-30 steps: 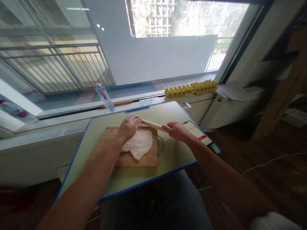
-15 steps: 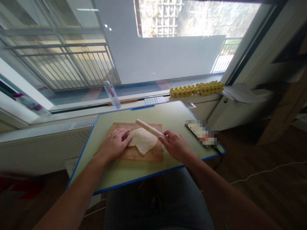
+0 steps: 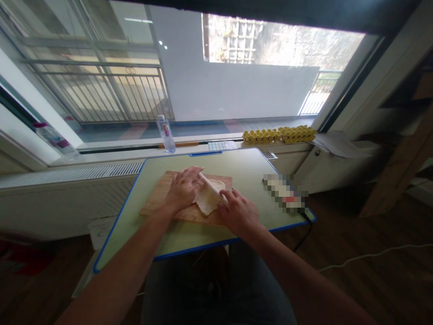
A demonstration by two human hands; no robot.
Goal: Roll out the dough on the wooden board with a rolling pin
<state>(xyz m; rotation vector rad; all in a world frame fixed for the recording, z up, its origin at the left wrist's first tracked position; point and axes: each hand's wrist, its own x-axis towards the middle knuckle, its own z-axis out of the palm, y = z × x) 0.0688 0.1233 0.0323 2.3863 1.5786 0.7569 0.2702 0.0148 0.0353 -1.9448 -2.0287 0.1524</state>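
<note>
Both hands at work, set apart from each other with a slim rolling pin [image 3: 213, 188] slanting between them. Right hand [image 3: 241, 213]: fingers curled round the near end of the pin, thumb tucked at its side. Left hand [image 3: 183, 187]: laid over the far end, fingers stretched forward; its own palm hides the contact, so I cannot tell whether it grips the pin or only presses on it.

Dough sheet [image 3: 205, 203]: between the hands, under the pin, showing on both sides of it. It lies on a wooden board [image 3: 154, 195], which extends out to the left of the left hand and sits on the pale, blue-edged tabletop [image 3: 248, 169].

Progress, judged from the dough: flattening is well along, as it is already a thin, broad sheet rather than a lump. Outline uneven, with a blunt corner pointing toward the wearer between the two wrists. With the pin lying across it, the rolling looks unfinished; evening out the edge seems to be what is left.

Surroundings: a blurred-out phone [image 3: 286, 194] on the tabletop, right of the right hand; a clear bottle [image 3: 166, 135] on the sill, beyond the left hand.
</note>
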